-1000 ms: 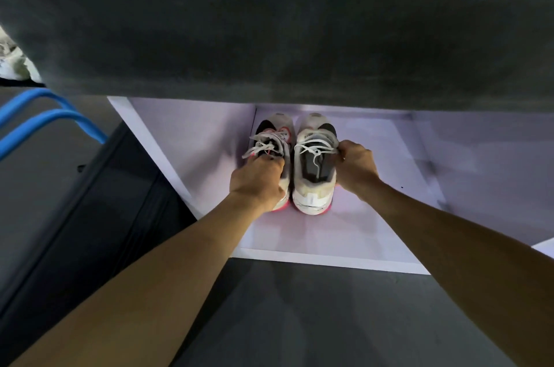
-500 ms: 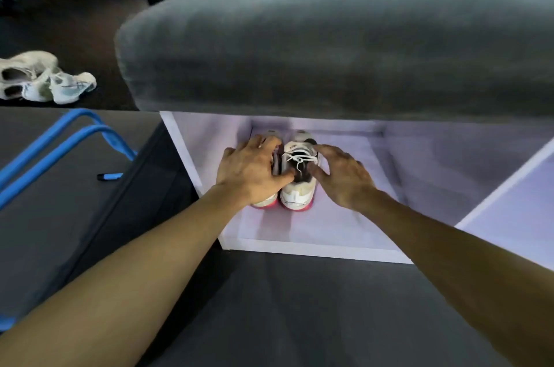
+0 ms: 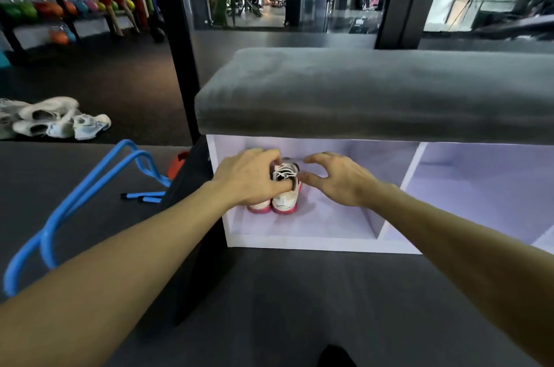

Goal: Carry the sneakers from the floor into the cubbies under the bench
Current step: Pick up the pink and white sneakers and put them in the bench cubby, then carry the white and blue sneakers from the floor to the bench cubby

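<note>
No writing is legible. White, pink-soled sneakers [image 3: 284,197] sit in the bench's [image 3: 374,90] leftmost cubby [image 3: 329,228], on grey gym flooring [image 3: 269,291]; left hand [image 3: 248,180] and right hand [image 3: 338,179] hover open.

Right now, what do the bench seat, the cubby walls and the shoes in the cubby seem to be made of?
Bench seat: grey padded fabric, probably velvet or suede-like; matte, soft rounded edges.
Cubby walls: smooth white board, possibly laminated wood; flat panels, straight edges.
Shoes: white textile or synthetic uppers with white laces, pink soles that look like rubber.
</note>
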### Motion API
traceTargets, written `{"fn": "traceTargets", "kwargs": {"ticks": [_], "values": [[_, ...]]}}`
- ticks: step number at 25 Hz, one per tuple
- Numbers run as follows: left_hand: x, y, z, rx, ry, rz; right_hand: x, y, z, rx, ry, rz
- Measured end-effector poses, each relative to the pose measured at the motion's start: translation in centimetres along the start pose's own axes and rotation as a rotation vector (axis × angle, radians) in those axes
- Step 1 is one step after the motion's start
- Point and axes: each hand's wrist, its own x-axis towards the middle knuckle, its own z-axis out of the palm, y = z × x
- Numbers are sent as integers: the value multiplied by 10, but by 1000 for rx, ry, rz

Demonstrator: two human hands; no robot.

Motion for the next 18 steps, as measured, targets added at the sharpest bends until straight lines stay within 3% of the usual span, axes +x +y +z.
{"fn": "traceTargets", "kwargs": {"ticks": [10,14,18], "values": [[-17,38,-186,-14,94,-28,-22,-72,-183,18,-24,-99],[-2,60,-306,-52,25,-56,1,-109,-293,22,-82,-85],[7,86,-471,-61,-5,-91,22,-181,-450,16,-123,-126]]}}
